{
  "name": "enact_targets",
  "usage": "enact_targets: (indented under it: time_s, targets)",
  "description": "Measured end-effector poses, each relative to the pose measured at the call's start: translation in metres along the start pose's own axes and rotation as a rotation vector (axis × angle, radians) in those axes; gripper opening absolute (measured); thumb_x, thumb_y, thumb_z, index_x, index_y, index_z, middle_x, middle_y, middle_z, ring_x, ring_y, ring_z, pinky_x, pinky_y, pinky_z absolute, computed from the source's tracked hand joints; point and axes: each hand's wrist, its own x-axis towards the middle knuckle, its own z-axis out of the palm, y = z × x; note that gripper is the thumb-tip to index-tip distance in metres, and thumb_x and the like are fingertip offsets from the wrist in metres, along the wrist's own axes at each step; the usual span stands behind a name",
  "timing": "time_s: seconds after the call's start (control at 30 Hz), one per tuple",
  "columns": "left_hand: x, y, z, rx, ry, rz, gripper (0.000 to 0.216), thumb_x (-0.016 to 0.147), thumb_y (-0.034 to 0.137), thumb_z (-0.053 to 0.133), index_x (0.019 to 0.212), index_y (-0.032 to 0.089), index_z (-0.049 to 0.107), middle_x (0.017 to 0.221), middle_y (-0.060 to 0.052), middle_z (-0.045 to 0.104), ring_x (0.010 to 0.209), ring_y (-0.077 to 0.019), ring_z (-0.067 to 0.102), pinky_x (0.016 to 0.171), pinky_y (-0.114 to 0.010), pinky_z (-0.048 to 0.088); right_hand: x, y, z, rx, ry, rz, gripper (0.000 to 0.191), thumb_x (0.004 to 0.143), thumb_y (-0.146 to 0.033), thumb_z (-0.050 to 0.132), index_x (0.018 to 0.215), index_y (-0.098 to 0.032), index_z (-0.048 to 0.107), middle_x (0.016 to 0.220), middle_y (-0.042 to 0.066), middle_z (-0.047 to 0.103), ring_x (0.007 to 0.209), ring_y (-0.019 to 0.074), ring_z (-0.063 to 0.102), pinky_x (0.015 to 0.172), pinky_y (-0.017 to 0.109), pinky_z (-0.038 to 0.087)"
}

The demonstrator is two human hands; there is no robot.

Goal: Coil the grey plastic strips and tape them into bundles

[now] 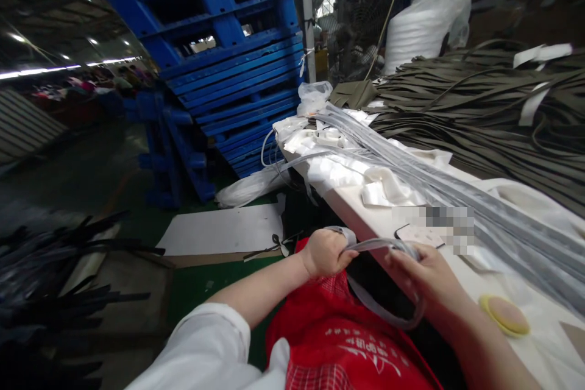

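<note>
Item: grey strip (379, 246), narrow and flexible, held at the near edge of the white table (461, 268), spanning both hands with a slack loop drooping below over the red apron (338, 329).

Left hand (325, 252): fist closed around one end of the strip.

Right hand (423, 271): fingers pinched on the strip farther along.

Adjacent: bundle of grey strips (457, 195) running far-left to near-right across the table; olive strap pile (479, 109) at far right; yellow disc (505, 315) near right; blue pallets (237, 67) far left.

Handling judgement: keep the span between the hands taut and flat, untwisted, so the loop does not snag the table edge.
</note>
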Motion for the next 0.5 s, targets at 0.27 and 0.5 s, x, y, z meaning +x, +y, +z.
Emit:
enact_targets:
  time_s: [0.27,0.5]
  targets:
    - [-0.007,0.053,0.006,-0.945,-0.386,-0.5,0.067,0.086,0.071,0.034,0.069,0.013,0.063,0.033,0.009,0.034,0.029,-0.0082,0.035,0.041,-0.023,0.038,0.015,0.016,0.027,-0.269,-0.058,-0.262,0.053,0.078,-0.024,0.057,0.13,-0.023,0.049,0.125,0.009,0.06,0.112,0.0266,0.057,0.101,0.044,0.041]
    - [-0.003,0.074,-0.023,-1.085,-0.436,-0.6,0.066,0.088,0.067,0.039,0.069,0.009,0.065,0.031,0.009,0.033,0.025,-0.0058,0.033,0.043,-0.022,0.041,0.024,0.031,0.03,-0.142,-0.043,-0.212,0.031,0.085,-0.031,0.054,0.114,-0.023,0.06,0.104,0.007,0.067,0.097,0.0272,0.06,0.092,0.043,0.046]
